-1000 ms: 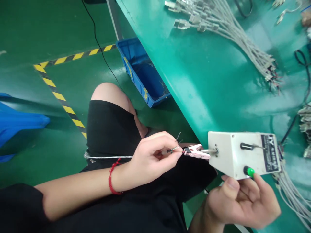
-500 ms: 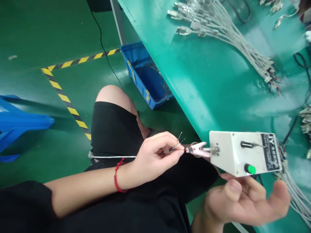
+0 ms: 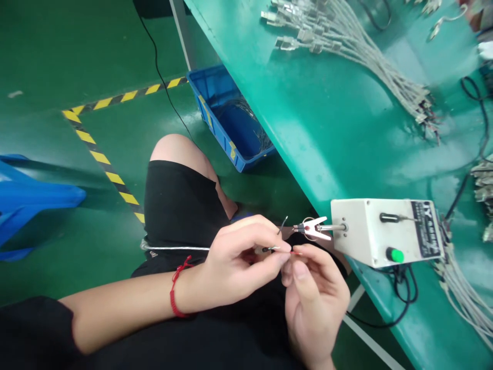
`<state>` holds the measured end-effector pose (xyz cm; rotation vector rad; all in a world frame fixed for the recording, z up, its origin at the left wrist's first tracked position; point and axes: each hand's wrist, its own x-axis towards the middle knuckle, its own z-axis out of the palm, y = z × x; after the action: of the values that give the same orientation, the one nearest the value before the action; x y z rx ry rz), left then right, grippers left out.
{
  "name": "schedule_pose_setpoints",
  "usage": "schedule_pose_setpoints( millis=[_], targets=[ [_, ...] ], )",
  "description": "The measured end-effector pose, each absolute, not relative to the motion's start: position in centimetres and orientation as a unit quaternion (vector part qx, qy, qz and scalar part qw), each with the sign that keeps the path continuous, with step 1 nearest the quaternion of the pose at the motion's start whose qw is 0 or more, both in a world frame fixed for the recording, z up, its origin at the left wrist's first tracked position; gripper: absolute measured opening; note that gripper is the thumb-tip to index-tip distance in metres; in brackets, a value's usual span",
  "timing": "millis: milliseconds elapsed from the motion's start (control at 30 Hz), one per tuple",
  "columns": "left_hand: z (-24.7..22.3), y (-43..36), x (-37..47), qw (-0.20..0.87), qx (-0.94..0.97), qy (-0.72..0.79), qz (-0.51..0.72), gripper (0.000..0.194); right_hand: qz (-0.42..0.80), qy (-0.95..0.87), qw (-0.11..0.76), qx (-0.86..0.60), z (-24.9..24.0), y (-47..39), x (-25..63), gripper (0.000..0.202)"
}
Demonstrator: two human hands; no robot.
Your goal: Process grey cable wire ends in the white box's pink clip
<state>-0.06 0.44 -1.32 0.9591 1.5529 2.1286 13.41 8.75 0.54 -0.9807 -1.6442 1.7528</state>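
Observation:
Between the thumb and fingers of my left hand (image 3: 242,257) is the end of a thin pale cable (image 3: 181,248). Its stripped end fans out into fine leads: a dark wire (image 3: 283,224) points up and a red wire (image 3: 295,252) points right. My right hand (image 3: 318,300) has come up against the left fingertips, thumb and index finger at the red wire. Just beyond the fingers, a small clip with pale handles (image 3: 313,227) is mounted on the shaft of a white box-shaped machine (image 3: 365,231), and nothing I can make out is in its jaws.
The machine, with its green knob (image 3: 395,255), sits at the edge of the green table (image 3: 308,118). Bundles of USB cables (image 3: 365,56) lie on the table. A blue bin (image 3: 215,121) holding wire stands on the floor beside it. A black power cord (image 3: 400,308) hangs below the machine.
My right hand has moved left from beside the machine to the left fingertips. The red wire's end has left the clip. My left hand has shifted slightly left and down.

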Motion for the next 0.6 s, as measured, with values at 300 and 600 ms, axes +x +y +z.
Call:
schedule_pose_setpoints(
  millis=[300, 600],
  targets=[
    [-1.19, 0.19, 0.34, 0.154, 0.359, 0.541, 0.745, 0.017, 0.698, -0.56, 0.266, -0.359, 1.18, 8.83, 12.93, 0.01],
    [-1.19, 0.03, 0.41, 0.157, 0.367, 0.536, 0.744, 0.02, 0.702, -0.555, 0.288, -0.341, 0.79, 8.65, 12.69, 0.01]
  ],
)
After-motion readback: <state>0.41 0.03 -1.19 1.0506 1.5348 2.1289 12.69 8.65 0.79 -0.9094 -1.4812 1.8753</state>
